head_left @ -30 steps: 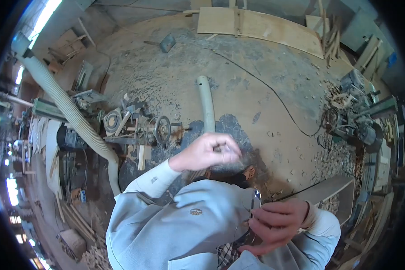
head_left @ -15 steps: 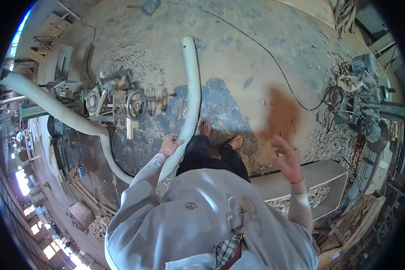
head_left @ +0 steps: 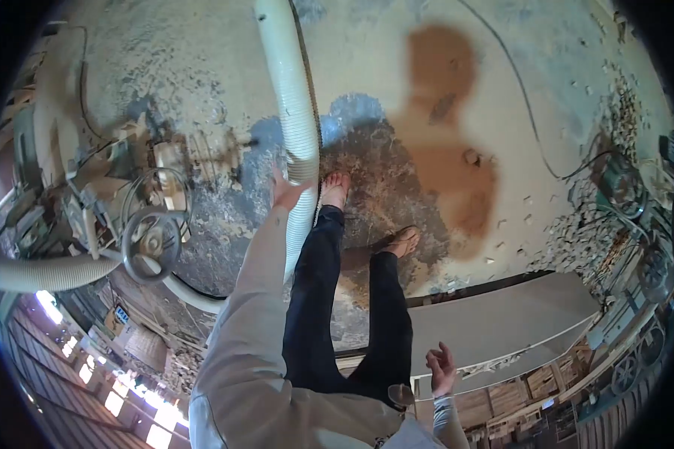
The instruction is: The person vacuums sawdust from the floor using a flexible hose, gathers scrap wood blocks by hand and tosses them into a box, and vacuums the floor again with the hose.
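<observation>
A long, white, ribbed flexible hose [head_left: 283, 75] is stretched across the worn, grey floor [head_left: 202, 67], its nearer part set close beside the dark-trousered left leg [head_left: 311, 299]. And there, at its side, the left hand [head_left: 284, 193] is seen with thumb and fingers spread, the thumb pointed across the hose; whether firm contact is made cannot be told, and no closed grip is shown. A slip could be caused here if only the thumb were hooked over that rounded surface. Just beside the hose the left foot [head_left: 335, 188] is placed: a stumble could be caused, were the hose swung sideways. The right hand [head_left: 442, 369] is held well apart, nothing in it, fingers loosely curled, near a long, grey, flat panel [head_left: 494, 318]; knuckles could be knocked there by a quick turn. Out left, a round, grey metal handwheel [head_left: 151, 245] is seen, on which a dragged hose could be snagged. Out right, a thin, dark cable [head_left: 528, 120] is laid, easily tripped over if overlooked.
</observation>
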A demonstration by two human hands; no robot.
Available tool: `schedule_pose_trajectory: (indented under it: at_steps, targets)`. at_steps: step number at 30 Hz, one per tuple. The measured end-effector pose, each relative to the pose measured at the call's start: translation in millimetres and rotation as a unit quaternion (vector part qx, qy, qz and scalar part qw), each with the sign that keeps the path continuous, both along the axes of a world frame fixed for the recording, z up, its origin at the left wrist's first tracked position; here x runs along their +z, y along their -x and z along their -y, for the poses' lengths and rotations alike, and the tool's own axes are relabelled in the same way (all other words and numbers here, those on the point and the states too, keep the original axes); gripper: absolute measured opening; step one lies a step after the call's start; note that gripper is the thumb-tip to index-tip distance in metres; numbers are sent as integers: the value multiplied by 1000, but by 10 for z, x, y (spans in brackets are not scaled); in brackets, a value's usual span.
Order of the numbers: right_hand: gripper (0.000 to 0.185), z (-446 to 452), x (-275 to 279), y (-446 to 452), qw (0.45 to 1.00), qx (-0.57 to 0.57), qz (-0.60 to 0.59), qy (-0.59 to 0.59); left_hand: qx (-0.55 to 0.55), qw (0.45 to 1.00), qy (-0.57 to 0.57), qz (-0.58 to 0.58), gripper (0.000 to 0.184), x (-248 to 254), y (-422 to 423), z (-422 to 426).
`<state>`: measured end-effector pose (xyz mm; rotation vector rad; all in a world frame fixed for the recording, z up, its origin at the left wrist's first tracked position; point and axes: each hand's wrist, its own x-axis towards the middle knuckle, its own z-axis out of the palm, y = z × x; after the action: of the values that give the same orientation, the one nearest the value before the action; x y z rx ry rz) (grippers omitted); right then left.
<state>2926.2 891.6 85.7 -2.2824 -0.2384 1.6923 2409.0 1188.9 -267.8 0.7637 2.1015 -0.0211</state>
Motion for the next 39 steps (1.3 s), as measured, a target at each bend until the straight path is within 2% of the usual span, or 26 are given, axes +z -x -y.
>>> schedule_pose_trajectory:
  at_steps: [3,6,8,9,10,12,13,15,16,17,18,20,22,23,24,25,27,28,29,31,34,38,39]
  targets:
    - [59,91,-357,230,998,-24,8,57,21,999,18,-36,151,-708,122,-249]
    - [59,-216,-565,524,995,-47,-12,88,2,997,32,-69,154,-1091,187,-347]
    - [61,-197,-729,535,996,-36,-23,83,67,992,-52,95,153,-1228,208,-312]
    - [61,-230,-811,526,996,-34,-29,72,92,986,-113,78,142,-1151,113,-338]
    - [62,-302,-884,525,997,-32,-36,61,96,986,-109,77,142,-1194,78,-321]
    - [64,-526,-1071,550,997,-5,-41,60,166,957,-184,150,129,-1149,116,-295]
    - [65,-704,-1159,563,997,19,-45,53,158,962,-163,150,117,-1004,121,-331]
    - [68,-1080,-1400,621,996,73,-56,11,163,958,-155,179,113,-943,127,-207]
    - [70,-1325,-1539,733,992,103,-65,-20,119,978,-124,122,108,-680,143,-146]
    - [75,-1578,-1652,855,990,100,-90,-33,86,986,-97,102,112,-402,192,-127]
    - [80,-1910,-1758,1045,988,97,-114,-49,88,986,-89,113,114,-117,287,-36]
    - [87,-2428,-2044,1531,958,178,-184,-130,90,984,-99,121,116,460,488,165]
    - [100,-2936,-2150,2283,941,168,-269,-117,141,958,-99,231,114,1014,753,400]
    - [106,-3152,-2176,2705,920,207,-295,-151,158,938,-93,293,113,1243,866,531]
    - [112,-3292,-2170,3079,901,242,-313,-179,153,934,-83,313,104,1460,963,704]
    - [118,-3303,-2224,3449,896,300,-266,-191,145,929,-66,334,96,1651,1056,876]
    - [129,-3241,-2051,4002,903,261,-305,-154,185,901,4,393,101,2237,1066,888]
    - [134,-3267,-1918,4208,897,163,-395,-117,173,900,9,399,101,2427,1041,932]
    - [134,-3237,-1854,4306,900,152,-390,-124,183,893,8,411,99,2598,1040,975]
    - [139,-3047,-1762,4365,941,202,-264,-60,181,884,21,431,97,2814,1045,968]
    - [135,-2973,-1786,4162,958,127,-240,-95,147,887,77,431,96,2864,866,811]
    - [128,-3291,-1795,3623,967,80,-192,-150,61,896,63,435,93,2711,523,356]
    - [125,-3458,-1740,3443,964,29,-221,-148,46,898,61,433,93,2664,393,216]
